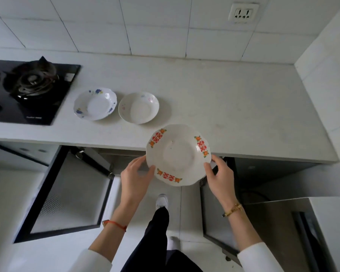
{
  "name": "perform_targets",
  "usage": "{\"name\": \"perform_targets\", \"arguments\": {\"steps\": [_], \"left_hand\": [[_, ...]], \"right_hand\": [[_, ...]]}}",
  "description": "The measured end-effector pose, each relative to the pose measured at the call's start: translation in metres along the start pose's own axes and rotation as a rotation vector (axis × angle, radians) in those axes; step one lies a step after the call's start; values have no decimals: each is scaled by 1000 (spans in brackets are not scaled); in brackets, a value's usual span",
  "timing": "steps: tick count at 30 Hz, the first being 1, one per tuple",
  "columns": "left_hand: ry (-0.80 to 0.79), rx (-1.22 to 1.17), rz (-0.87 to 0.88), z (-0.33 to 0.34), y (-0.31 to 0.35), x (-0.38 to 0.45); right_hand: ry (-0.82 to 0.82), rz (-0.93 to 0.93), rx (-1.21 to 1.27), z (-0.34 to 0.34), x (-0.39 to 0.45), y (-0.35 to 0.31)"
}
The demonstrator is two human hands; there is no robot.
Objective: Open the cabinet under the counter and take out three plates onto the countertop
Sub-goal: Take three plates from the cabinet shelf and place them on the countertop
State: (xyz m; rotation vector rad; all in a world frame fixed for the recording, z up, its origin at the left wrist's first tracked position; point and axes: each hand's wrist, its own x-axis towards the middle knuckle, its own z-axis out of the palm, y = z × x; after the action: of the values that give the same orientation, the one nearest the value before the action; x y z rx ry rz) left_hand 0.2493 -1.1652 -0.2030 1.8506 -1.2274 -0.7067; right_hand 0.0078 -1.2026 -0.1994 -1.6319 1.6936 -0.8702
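I hold a white plate with red and orange rim marks [178,155] in the air over the front edge of the countertop [234,107]. My left hand [135,177] grips its left rim and my right hand [219,176] grips its right rim. Two more plates rest on the countertop: one with blue flowers [95,104] near the stove and a plain pale one [138,108] beside it. Below the counter both cabinet doors stand open, the left door [67,193] and the right door [214,211]. The cabinet's inside is mostly hidden by the plate and my hands.
A black gas stove [28,91] with a burner sits at the left of the countertop. A tiled wall with a socket [243,13] runs behind. A side wall bounds the counter on the right. My legs and shoes [162,201] stand between the open doors.
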Motion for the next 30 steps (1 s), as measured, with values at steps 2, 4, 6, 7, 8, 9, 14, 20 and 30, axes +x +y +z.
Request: {"name": "perform_targets", "arguments": {"steps": [2, 4, 6, 7, 8, 9, 14, 20, 30], "left_hand": [[-12, -9, 15, 6, 8, 18], [-27, -11, 33, 14, 12, 38], [-43, 8, 36, 23, 16, 61], [-55, 13, 32, 28, 18, 72], [-66, 14, 29, 33, 19, 83], [-74, 15, 30, 37, 21, 94], [-119, 17, 26, 59, 21, 149], [-154, 20, -4, 84, 14, 192], [-195, 98, -132, 109, 11, 222]], "right_hand": [[11, 16, -4, -2, 18, 0], [8, 31, -15, -2, 37, 1], [15, 28, -35, -1, 59, 2], [20, 29, -42, 0, 69, 2], [27, 35, -42, 1, 80, 3], [34, 45, -43, 3, 90, 3], [49, 90, -86, 17, 146, 9], [19, 145, -119, 35, 198, 22], [-31, 224, -130, 52, 235, 41]]}}
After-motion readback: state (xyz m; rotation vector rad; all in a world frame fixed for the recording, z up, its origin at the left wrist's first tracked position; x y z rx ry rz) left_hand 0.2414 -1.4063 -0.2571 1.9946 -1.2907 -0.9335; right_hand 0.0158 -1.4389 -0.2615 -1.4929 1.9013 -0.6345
